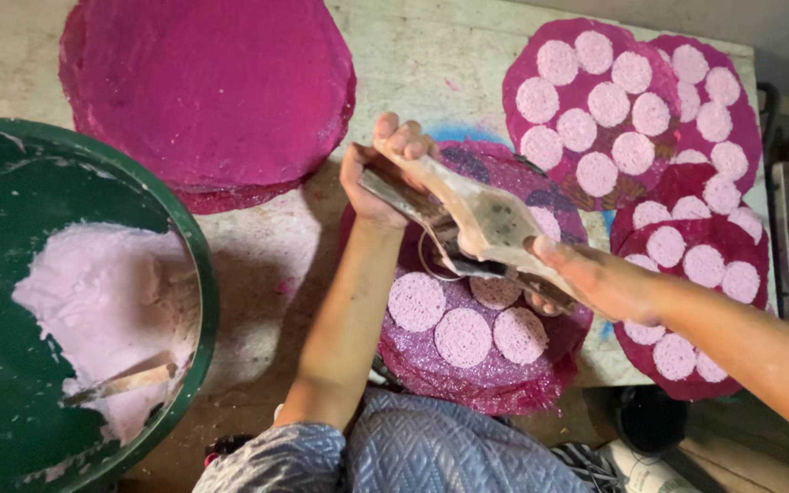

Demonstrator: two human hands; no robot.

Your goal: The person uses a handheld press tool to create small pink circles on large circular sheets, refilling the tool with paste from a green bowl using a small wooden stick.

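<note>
Left hand and right hand both curled closed, forearms angled inward.

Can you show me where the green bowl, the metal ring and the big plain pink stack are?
green bowl point(195, 245), head view, right rim.
metal ring point(427, 265), head view, left curve.
plain pink stack point(207, 87), head view, top sheet's middle.

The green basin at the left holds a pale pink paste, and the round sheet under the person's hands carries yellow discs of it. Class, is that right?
Not quite. The discs on the magenta round sheet under the hands are pale pink, not yellow, as the head view shows. The green basin at the left does hold pale pink paste.
</note>
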